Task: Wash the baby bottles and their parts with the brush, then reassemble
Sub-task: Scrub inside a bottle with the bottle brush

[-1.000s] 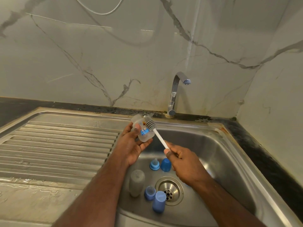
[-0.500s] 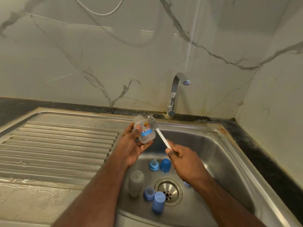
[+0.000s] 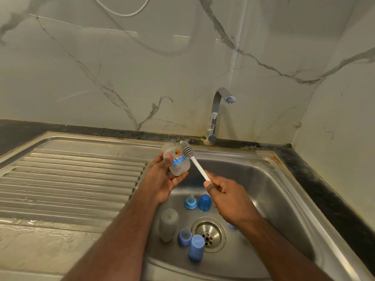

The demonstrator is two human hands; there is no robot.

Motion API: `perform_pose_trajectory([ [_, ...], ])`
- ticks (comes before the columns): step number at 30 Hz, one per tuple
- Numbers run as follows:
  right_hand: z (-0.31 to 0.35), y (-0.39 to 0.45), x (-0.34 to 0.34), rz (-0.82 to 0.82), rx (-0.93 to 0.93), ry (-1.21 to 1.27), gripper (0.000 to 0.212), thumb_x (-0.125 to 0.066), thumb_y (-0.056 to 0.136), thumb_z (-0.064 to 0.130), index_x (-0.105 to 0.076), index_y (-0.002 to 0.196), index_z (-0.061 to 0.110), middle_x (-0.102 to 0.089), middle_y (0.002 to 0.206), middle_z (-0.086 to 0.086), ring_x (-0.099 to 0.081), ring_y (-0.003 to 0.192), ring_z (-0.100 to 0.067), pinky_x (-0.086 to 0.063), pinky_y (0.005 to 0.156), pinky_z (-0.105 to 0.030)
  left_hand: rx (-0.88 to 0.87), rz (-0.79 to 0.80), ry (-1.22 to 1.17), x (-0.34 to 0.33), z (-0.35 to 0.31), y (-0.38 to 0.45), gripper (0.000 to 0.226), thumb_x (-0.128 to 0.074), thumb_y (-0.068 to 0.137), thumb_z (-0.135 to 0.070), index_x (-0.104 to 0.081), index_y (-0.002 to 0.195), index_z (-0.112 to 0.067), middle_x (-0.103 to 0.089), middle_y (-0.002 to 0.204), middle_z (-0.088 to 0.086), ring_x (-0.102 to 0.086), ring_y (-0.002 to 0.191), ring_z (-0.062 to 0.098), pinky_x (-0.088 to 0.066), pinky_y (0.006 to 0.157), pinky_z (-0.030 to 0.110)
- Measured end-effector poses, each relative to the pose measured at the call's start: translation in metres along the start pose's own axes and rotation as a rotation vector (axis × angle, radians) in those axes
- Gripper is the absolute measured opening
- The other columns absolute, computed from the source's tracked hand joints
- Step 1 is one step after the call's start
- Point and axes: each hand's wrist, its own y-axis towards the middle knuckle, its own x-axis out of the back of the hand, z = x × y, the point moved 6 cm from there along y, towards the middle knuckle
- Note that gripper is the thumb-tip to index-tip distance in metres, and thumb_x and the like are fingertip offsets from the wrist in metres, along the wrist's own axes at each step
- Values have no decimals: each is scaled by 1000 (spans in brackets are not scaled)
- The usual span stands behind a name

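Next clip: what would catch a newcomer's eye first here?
The two hands above the steel sink: the left hand holds a clear baby bottle with a blue car print, while the right hand grips a white-handled brush beside it. Below, blue caps and nipple rings lie around the drain.

veined marble wall (image 3: 142, 67) behind steel sink (image 3: 284, 179).

Clear bottle (image 3: 176, 163) with blue car print, grey-bristled white-handled brush (image 3: 193, 160), blue caps (image 3: 204, 202), grey-veined white marble wall (image 3: 142, 67)
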Motion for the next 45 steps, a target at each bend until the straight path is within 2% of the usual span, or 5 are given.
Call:
perform_pose_trajectory([
  [6, -5, 7, 5, -18, -32, -46, 43, -46, 105, 38, -46, 148, 34, -69, 110, 6, -59, 82, -8, -42, 69, -12, 9, 55, 12, -7, -1, -5, 34, -58, 101, -25, -57, 134, -16, -65, 129, 18, -68, 113, 39, -61, 84, 50],
  [16, -6, 6, 9, -55, -25, -19, 41, -48, 104, 37, -49, 145, 36, -63, 80, 11, -56, 67, -6, -46, 62, -17, -24, 69, 109, -9, -2, -8, 39, -58, 100, -12, -53, 137, -24, -63, 130, 12, -67, 113, 34, -60, 87, 50],
  [23, 5, 1, 5, -23, 29, -122, 44, -45, 104, 42, -41, 148, 43, -71, 111, 5, -66, 93, -13, -52, 79, -24, -54, 64, 243, -11, 1, -10, 34, -60, 99, -9, -57, 120, -35, -66, 125, 8, -69, 112, 31, -58, 94, 54],
  [29, -2, 5, 18, -82, -35, -80, 45, -44, 105, 39, -40, 151, 35, -62, 100, 8, -59, 78, -5, -42, 61, -9, -78, 53, 293, -10, 1, -9, 44, -62, 99, -10, -54, 137, -31, -63, 127, 6, -67, 112, 29, -59, 92, 52],
  [45, 6, 0, 11, -21, 36, -169, 44, -45, 104, 44, -40, 148, 45, -71, 103, 8, -66, 87, -11, -53, 78, -27, -148, 10, 548, -4, 6, 3, 57, -70, 95, -16, -51, 145, -33, -65, 126, 6, -68, 112, 25, -58, 94, 53],
])
